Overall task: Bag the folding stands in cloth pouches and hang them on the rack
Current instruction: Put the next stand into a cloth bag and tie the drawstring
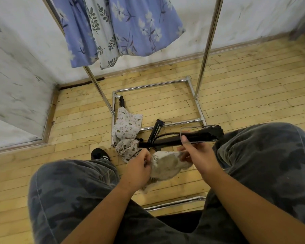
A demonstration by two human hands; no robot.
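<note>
Between the person's knees, the folding stand (166, 141) lies roughly level. It is black and collapsed, with one end near the left hand and the other over the right thigh. The right hand (199, 155) grips it at mid-length — thumb across the top, fingers curled beneath. A thin wire loop (192, 127) frames the stand's right half; whether it is attached cannot be told. The left hand (139, 166) pinches the rim of a pale cloth pouch (165, 166), which hangs just under the stand. Ahead on the wooden floor (236, 95) lie two printed pouches (127, 124) and a second black stand (157, 129), both at the base of the chrome rack (208, 41). Blue floral fabric (139, 23) hangs from the rack — close to the scuffed wall (16, 67).
</note>
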